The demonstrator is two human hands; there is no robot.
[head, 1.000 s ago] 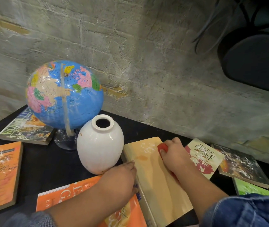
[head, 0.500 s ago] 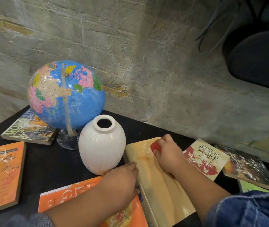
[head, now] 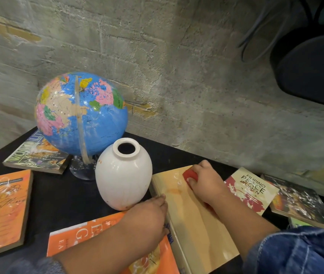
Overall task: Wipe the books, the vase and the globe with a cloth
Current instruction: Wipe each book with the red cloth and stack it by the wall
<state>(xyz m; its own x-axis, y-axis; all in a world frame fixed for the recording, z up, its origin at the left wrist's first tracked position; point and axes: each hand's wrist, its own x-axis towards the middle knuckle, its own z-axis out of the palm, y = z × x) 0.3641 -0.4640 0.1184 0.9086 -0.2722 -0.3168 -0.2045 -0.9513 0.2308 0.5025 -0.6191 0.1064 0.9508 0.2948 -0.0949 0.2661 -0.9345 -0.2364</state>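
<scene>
A tan book (head: 194, 220) lies in front of me on the black table (head: 62, 196). My right hand (head: 206, 184) grips a red cloth (head: 190, 176) and presses it on the book's far end. My left hand (head: 147, 220) rests on the book's left edge, its fingers curled over that edge. A white vase (head: 123, 177) stands upright just left of the book. Behind it stands a blue globe (head: 82, 113) on a clear stand. Other books lie around: two orange ones (head: 1, 210) (head: 74, 242), a green-titled one (head: 36, 155) and a "Filipino Peace Women" one (head: 252, 188).
A rough concrete wall (head: 196, 86) rises directly behind the table. A dark round seat (head: 313, 68) with cables hangs at the upper right. A dark speckled book (head: 299, 202) and a green one (head: 295, 222) lie at the right edge.
My right hand slid the red cloth to the left and slightly away along the far end of the tan book. My left hand stayed on the book's edge.
</scene>
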